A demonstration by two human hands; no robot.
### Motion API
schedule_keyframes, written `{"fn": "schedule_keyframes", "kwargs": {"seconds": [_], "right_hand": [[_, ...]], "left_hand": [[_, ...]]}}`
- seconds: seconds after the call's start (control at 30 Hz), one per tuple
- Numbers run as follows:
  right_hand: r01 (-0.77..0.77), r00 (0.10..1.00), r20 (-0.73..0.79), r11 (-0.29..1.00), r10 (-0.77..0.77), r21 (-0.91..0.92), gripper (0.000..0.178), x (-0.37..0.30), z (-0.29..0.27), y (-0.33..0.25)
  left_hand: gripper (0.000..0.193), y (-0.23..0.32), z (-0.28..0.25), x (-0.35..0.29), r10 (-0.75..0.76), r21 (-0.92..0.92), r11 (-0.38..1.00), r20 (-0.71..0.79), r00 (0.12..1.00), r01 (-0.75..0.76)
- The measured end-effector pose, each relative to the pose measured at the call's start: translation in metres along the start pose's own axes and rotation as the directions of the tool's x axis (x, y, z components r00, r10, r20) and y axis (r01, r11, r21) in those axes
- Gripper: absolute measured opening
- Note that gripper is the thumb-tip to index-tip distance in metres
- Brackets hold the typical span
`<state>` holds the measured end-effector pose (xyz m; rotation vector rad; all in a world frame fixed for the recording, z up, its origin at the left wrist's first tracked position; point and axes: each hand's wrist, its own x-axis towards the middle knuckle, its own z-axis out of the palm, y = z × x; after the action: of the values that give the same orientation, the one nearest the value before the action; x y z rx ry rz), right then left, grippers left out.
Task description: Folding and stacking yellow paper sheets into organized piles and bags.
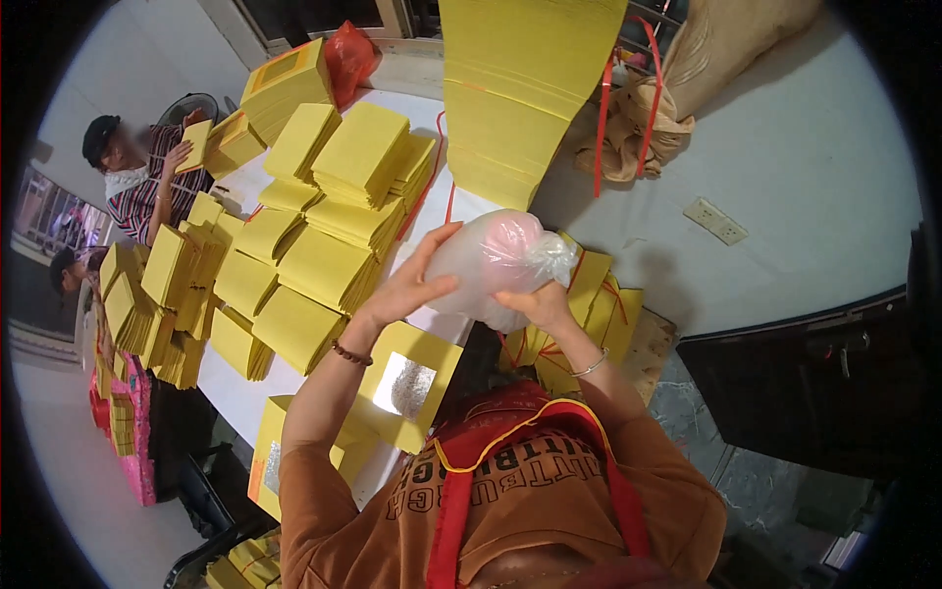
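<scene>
Between my two hands is a translucent plastic bag (461,270), puffed out and rounded, with something pink showing through its upper part. Its gathered, crinkled end points to the right. My left hand (417,285) supports the bag's left side, thumb and fingers spread around it. On the lower right, my right hand (538,306) grips the bag near the gathered end; some of its fingers are hidden behind the plastic. Below my left forearm lies a yellow paper sheet (432,355) with a silver foil square (404,387) on it.
Many stacks of folded yellow paper (324,257) cover the white table (235,393). Large yellow sheets (520,88) rise at the far side. Tied yellow bundles (616,312) lie to the right. A co-worker (147,187) handles yellow paper at the far left. A brown sack (721,59) leans behind.
</scene>
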<state>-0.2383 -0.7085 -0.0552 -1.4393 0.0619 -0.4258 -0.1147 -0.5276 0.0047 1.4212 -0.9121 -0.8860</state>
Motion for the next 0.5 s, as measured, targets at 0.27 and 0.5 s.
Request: {"fn": "schedule_keyframes", "kwargs": {"seconds": [0.27,0.5], "right_hand": [[0.069,0.993,-0.085,0.988,-0.081,-0.137,0.061,0.000,-0.023,0.020],[-0.095,0.893,-0.447,0.991,0.041,-0.098,0.048,0.017,-0.071,0.002]], "left_hand": [[0.095,-0.004,0.019,0.012,-0.022,0.151,0.988,0.049,0.999,0.014],[0.064,-0.083,0.002,0.009,0.020,0.185,0.981,-0.403,0.915,0.060]]}}
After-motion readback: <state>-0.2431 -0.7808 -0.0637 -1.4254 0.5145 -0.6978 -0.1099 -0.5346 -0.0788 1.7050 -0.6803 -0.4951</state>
